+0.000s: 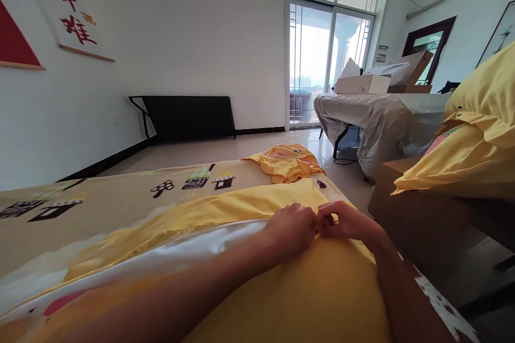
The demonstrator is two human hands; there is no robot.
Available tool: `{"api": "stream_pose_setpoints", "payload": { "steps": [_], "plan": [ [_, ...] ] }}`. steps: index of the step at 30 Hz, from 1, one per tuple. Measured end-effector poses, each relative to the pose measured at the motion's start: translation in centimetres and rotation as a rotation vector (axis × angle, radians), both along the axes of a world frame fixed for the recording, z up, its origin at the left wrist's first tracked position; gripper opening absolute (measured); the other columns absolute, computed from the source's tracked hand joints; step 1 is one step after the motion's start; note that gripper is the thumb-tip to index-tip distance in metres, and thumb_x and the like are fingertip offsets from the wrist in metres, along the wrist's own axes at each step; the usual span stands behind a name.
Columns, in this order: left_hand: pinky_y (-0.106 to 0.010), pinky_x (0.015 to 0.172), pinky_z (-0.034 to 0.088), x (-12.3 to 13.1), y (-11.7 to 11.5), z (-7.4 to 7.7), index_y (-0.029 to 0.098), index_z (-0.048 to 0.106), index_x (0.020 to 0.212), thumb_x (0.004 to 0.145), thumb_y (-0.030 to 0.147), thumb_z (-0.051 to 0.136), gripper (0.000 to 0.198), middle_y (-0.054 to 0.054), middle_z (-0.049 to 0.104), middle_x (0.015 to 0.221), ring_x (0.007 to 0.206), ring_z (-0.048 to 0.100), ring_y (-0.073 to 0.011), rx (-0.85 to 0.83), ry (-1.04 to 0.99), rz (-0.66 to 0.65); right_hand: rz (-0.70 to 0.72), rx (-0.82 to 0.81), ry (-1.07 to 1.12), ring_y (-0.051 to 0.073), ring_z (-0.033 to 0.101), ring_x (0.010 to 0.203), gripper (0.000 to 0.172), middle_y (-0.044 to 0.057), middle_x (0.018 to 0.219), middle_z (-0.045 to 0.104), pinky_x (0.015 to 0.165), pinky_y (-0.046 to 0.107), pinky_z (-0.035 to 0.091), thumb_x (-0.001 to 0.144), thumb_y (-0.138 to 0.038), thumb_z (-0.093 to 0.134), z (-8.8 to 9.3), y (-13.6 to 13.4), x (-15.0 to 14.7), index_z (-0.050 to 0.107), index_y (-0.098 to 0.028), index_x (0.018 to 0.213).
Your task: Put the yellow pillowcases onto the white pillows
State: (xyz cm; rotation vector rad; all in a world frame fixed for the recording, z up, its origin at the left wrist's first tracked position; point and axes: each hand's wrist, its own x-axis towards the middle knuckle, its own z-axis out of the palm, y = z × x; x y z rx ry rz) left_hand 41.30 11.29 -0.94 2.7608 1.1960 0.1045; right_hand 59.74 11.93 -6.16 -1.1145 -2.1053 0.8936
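A yellow pillowcase [314,295] lies across the bed in front of me, its opening running from lower left up to the far right corner. Inside the opening shows a strip of the white pillow [189,252]. My left hand [290,231] is closed on the pillowcase's edge near that corner, knuckles up. Right beside it, my right hand [344,222] pinches the same edge between thumb and fingers. The exact bit of cloth between the fingertips is hidden. A loose yellow flap [245,201] of the case spreads beyond the hands.
A crumpled yellow cloth [287,163] lies at the far end of the patterned beige bedsheet [120,198]. To the right, yellow pillows [478,139] rest on a brown box [410,209]. Behind stand a plastic-covered table [370,110] with boxes [362,84] and a black folded frame [189,116].
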Motion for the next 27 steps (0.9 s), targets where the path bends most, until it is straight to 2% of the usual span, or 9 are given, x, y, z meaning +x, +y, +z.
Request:
{"api": "stream_pose_setpoints", "payload": {
  "steps": [6,10,15,19,23,27],
  "plan": [
    [-0.036,0.068,0.051,1.3,0.3,-0.7,0.019,0.071,0.086,0.076,0.024,0.045,0.028,-0.013,0.070,0.083,0.081,0.067,-0.0281,0.059,0.042,0.061,0.002,-0.008,-0.026,0.009,0.041,0.060,0.006,-0.003,0.063,0.051,0.057,0.022,0.033,0.065,-0.013,0.057,-0.3,0.1,0.2,0.063,-0.016,0.065],
    [-0.042,0.071,0.051,1.4,0.3,-1.2,0.017,0.070,0.086,0.075,0.022,0.045,0.028,-0.015,0.070,0.086,0.086,0.066,-0.0330,0.020,0.029,0.086,-0.016,-0.017,-0.038,0.009,0.041,0.061,0.008,-0.003,0.062,0.051,0.057,0.022,0.033,0.064,-0.012,0.056,-0.3,0.0,0.0,0.063,-0.016,0.065],
    [-0.040,0.070,0.052,1.3,0.6,-1.6,0.018,0.069,0.083,0.071,0.023,0.047,0.025,-0.014,0.070,0.087,0.087,0.067,-0.0322,-0.028,0.005,0.119,-0.041,-0.029,-0.039,0.009,0.042,0.060,0.005,-0.003,0.062,0.052,0.057,0.022,0.033,0.064,-0.013,0.059,-0.2,-0.1,-0.3,0.062,-0.016,0.063],
    [-0.039,0.071,0.052,1.4,0.8,-1.3,0.018,0.068,0.085,0.071,0.024,0.049,0.025,-0.013,0.070,0.089,0.089,0.067,-0.0319,-0.059,-0.005,0.134,-0.058,-0.014,-0.017,0.009,0.042,0.059,0.002,-0.003,0.060,0.051,0.056,0.022,0.034,0.065,-0.014,0.061,-0.2,0.0,-0.3,0.060,-0.016,0.064],
    [-0.039,0.074,0.052,1.3,0.7,-0.6,0.017,0.066,0.093,0.076,0.030,0.047,0.028,-0.014,0.068,0.095,0.094,0.065,-0.0307,-0.066,-0.009,0.127,-0.093,0.033,-0.002,0.010,0.045,0.061,0.012,-0.003,0.064,0.053,0.059,0.022,0.037,0.066,-0.021,0.066,-0.3,0.3,-0.1,0.065,-0.017,0.077],
    [-0.038,0.077,0.051,1.2,0.2,0.1,0.017,0.065,0.098,0.078,0.024,0.046,0.029,-0.015,0.067,0.097,0.094,0.064,-0.0292,-0.050,0.019,0.081,-0.087,0.053,-0.019,0.011,0.044,0.061,0.004,-0.003,0.061,0.054,0.059,0.023,0.037,0.066,-0.020,0.064,-0.3,0.2,-0.1,0.066,-0.016,0.067]
  ]
}}
